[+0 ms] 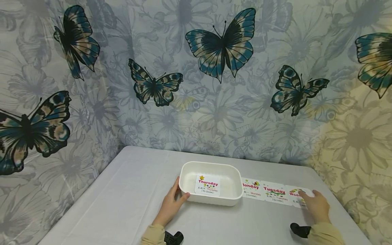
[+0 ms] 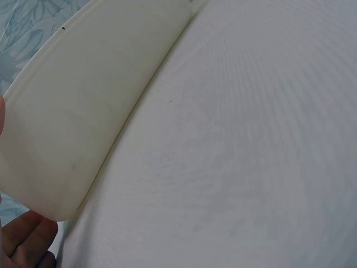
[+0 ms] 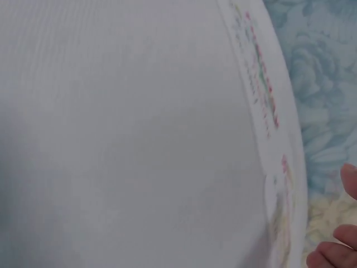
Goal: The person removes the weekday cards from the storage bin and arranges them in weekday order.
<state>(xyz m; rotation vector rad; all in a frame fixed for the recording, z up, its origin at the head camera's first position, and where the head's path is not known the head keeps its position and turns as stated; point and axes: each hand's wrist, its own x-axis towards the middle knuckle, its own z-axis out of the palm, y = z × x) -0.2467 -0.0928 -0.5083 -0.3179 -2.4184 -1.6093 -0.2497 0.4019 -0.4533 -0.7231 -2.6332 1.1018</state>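
A white rectangular plastic basin stands on the table, with a Thursday card lying inside it. My left hand holds the basin's left end, thumb at the front corner and fingers along the side. The left wrist view shows the basin's outer wall with fingertips at its end. To its right lie a Monday card, a Tuesday card and a Wednesday card in a row. Over the Wednesday card's right part is my right hand, thumb and fingers apart in the right wrist view.
A white cloth covers the table. Behind and beside it hangs a butterfly-and-flower patterned curtain. The Monday card's left edge is hidden by the basin. Black wrist devices show at both sleeves.
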